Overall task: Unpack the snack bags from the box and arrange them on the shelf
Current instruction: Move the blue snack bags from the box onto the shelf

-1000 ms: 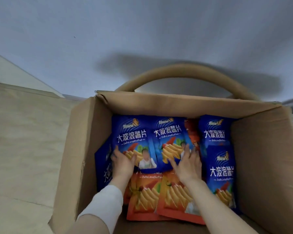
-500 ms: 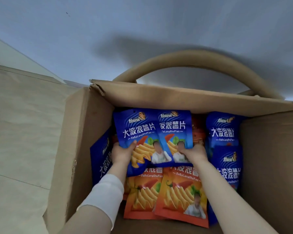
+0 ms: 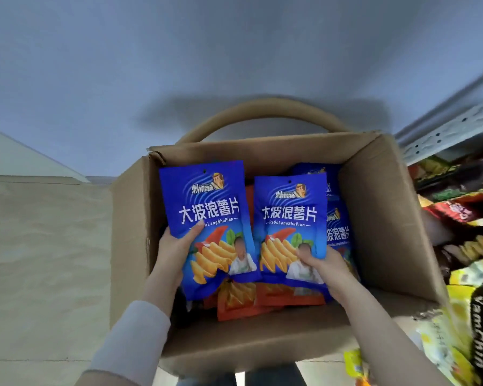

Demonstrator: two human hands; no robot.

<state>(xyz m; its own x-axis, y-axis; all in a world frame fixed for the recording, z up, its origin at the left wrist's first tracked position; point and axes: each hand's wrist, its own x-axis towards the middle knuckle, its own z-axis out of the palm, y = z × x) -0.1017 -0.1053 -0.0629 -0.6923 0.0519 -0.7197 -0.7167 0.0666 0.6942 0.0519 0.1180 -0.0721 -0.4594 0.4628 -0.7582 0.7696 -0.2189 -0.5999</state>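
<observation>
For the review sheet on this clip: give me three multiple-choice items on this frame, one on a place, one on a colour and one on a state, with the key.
1. On which side of the box does the shelf stand?
A. left
B. right
C. behind it

2. What colour are the bags lying in the box below the two held ones?
A. green
B. orange
C. white

3. What is the left hand doing?
A. pressing flat on the box rim
B. hanging empty
C. gripping a blue bag

Key:
1 B: the shelf's stocked snacks fill the right edge of the view.
2 B: orange bags show beneath the blue ones.
3 C: the hand's thumb lies across the bag's front.
</observation>
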